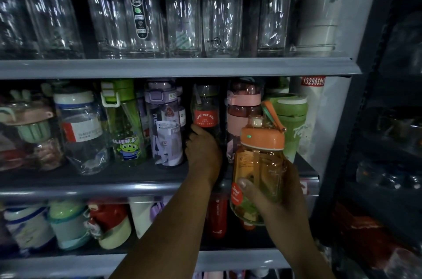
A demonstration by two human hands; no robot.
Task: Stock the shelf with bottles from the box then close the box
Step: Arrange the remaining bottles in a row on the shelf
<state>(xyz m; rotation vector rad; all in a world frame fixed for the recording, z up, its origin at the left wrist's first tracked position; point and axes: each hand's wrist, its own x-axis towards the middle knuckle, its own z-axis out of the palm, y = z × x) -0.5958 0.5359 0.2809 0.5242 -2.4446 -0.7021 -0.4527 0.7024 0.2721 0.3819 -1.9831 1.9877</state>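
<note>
An orange bottle (260, 164) with an orange lid and strap is upright in my right hand (271, 196), just in front of the middle shelf (91, 189) at its right side. My left hand (203, 153) reaches into that shelf and wraps around the lower part of a dark bottle with a red label (205, 109), which stands between a purple bottle (165, 123) and a pink-banded bottle (243, 114). The box is out of view.
Clear glass bottles (221, 9) fill the top shelf. The middle shelf also holds a green alien-print bottle (125, 123) and a green cup (291, 119). Colourful bottles lie on the lower shelf (109, 221). A dark rack (388, 141) stands at the right.
</note>
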